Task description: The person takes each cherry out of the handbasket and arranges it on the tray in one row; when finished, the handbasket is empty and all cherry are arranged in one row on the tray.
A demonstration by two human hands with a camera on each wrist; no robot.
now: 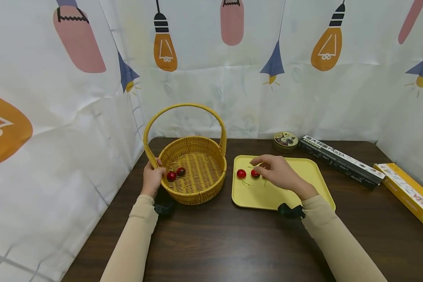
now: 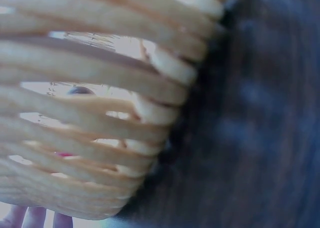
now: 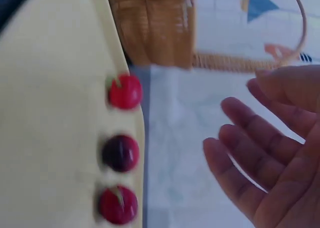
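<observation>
A yellow wicker basket (image 1: 194,198) with a tall arched handle stands on the left, holding two dark red cherries (image 1: 171,176) by its left wall. My left hand (image 1: 152,178) grips the basket's left side, at the foot of the handle. Up close in the left wrist view, the woven wall (image 2: 90,123) fills most of the picture, with fingertips (image 2: 35,218) at its lower edge. My right hand (image 1: 276,170) hovers over the yellow tray (image 1: 268,199), fingers loosely bent and holding nothing. Three cherries (image 3: 119,204) lie in a row along the tray's edge; the hand partly hides one in the head view.
Behind the tray sits a small round tin (image 1: 285,141). A long black box (image 1: 342,162) lies to its right, and a yellow pasta box (image 1: 410,196) is at the table's right edge. Patterned white curtains (image 1: 211,90) enclose the dark wooden table (image 1: 218,243) at back and sides.
</observation>
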